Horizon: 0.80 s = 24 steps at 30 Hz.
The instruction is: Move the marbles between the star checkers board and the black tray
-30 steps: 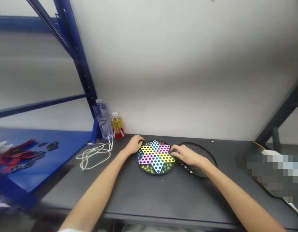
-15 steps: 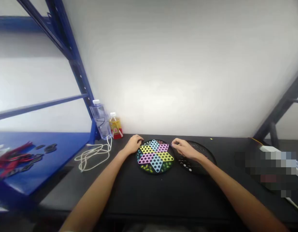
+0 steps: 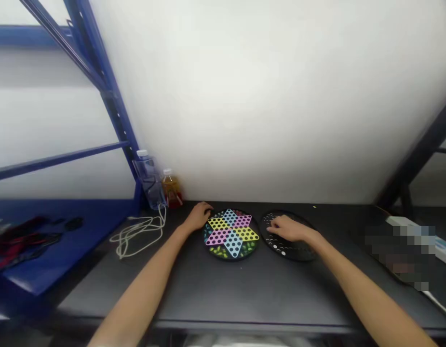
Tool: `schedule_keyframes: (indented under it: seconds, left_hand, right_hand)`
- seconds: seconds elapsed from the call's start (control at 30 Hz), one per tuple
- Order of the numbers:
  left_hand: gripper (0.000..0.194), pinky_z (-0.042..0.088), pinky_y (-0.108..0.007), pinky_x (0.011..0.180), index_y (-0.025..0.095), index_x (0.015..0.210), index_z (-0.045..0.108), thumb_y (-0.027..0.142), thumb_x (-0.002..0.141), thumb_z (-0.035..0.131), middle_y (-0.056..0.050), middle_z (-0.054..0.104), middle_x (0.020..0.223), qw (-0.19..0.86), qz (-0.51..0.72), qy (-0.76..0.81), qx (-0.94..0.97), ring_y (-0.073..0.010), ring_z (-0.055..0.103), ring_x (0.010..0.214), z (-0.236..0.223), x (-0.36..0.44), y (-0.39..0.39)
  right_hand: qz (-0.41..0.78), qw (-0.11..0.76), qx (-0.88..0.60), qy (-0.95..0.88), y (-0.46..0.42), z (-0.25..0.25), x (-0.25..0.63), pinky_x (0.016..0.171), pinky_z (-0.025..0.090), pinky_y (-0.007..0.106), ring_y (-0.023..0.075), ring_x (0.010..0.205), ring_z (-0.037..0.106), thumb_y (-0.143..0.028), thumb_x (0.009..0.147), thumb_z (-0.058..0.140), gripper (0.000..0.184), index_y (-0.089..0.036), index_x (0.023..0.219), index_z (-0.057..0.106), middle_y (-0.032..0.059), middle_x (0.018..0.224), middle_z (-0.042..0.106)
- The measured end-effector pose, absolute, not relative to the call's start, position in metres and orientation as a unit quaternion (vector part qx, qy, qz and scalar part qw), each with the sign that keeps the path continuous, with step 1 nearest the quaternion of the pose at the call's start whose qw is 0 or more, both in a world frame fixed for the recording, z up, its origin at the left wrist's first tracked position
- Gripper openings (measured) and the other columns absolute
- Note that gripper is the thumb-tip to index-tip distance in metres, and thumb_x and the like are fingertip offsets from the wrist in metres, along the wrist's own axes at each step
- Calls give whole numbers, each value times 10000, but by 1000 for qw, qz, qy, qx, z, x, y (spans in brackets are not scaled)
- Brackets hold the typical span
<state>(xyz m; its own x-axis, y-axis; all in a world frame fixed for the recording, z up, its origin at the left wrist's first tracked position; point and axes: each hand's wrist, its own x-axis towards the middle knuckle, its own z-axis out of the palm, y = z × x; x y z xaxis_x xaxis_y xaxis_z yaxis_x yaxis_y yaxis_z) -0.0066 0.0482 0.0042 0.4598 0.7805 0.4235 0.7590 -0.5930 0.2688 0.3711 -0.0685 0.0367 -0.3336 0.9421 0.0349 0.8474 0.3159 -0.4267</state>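
A round Chinese checkers board (image 3: 232, 241) lies on the black table, with a star of pink, yellow and blue points full of dark holes. Small coloured pieces show around the star under its rim. My left hand (image 3: 199, 216) rests at the board's upper left edge, its fingers curled against the rim. To the right lies a second round black board (image 3: 269, 242) with rows of pale arcs and a few white spots. Over it is my right hand (image 3: 287, 228), fingers and thumb drawn together in a pinch. Anything between those fingertips is too small to make out.
A white cord (image 3: 141, 231) lies coiled at the left. Behind it stand a clear bottle (image 3: 150, 180) and a bottle with red-yellow contents (image 3: 172, 190) by the blue rack post (image 3: 114, 106). Red and black items (image 3: 23, 241) lie on the blue surface. A white box (image 3: 403, 222) sits at right.
My right hand has moved right, from the gap between the boards to over the second board, uncovering its left rim. My left hand stays at the checkers board's edge.
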Motion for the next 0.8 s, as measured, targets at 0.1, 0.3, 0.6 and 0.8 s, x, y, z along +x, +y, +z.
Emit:
schedule_keyframes:
  seconds: [0.1, 0.3, 0.6, 0.8]
  left_hand:
    - [290, 461, -353, 951, 187, 994, 724, 184, 848, 475, -79, 670, 1020, 22, 257, 447, 856, -212, 605, 983, 4, -7, 49]
    - [292, 459, -351, 952, 186, 986, 724, 179, 851, 466, -78, 671, 1016, 19, 258, 449, 855, -213, 604, 987, 5, -6, 48]
    - [278, 457, -349, 950, 179, 985, 723, 189, 846, 482, -82, 672, 1014, 25, 261, 448, 855, -209, 603, 976, 5, -6, 49]
    - [270, 456, -349, 957, 184, 980, 728, 190, 840, 496, -80, 675, 1021, 32, 260, 454, 852, -210, 605, 986, 4, -6, 49]
  right_hand:
    - [162, 64, -559, -810, -79, 47, 363, 589, 346, 267, 172, 598, 551, -509, 908, 468, 440, -172, 657, 598, 61, 642, 615]
    - [196, 41, -571, -796, -92, 64, 358, 572, 380, 252, 142, 522, 568, -573, 949, 335, 517, -154, 854, 622, 83, 780, 649]
    - [201, 94, -580, -784, -89, 65, 361, 583, 377, 251, 152, 550, 574, -525, 966, 338, 478, -159, 837, 618, 68, 719, 640]
    - [130, 109, -558, -812, -81, 55, 364, 649, 359, 257, 183, 695, 597, -458, 965, 390, 419, -178, 763, 626, 78, 773, 665]
